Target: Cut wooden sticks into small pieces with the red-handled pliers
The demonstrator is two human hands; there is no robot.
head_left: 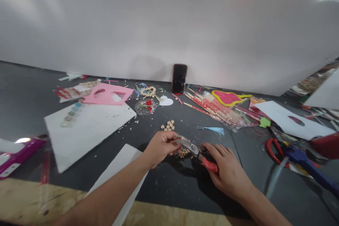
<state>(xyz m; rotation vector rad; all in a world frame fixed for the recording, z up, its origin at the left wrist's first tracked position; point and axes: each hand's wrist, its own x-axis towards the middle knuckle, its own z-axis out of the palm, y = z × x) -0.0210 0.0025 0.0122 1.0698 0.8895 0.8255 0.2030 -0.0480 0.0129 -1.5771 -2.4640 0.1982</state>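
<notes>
My right hand (227, 169) is closed round the red handles of a small pair of pliers (197, 152) whose metal jaws point left. My left hand (160, 146) pinches something small right at the jaw tips; what it holds is too small to name. Small cream wooden beads (184, 153) lie on the dark table just under the pliers, and another cluster of beads (168, 125) sits a little farther back.
A black phone (179, 78) leans against the white partition (169, 35). White sheets (90, 130), a pink cut card (107, 94), a bundle of sticks (212, 107), a blue tassel (214, 130), and red and blue scissors (291, 153) lie around. The wooden table edge (26, 197) runs along the front.
</notes>
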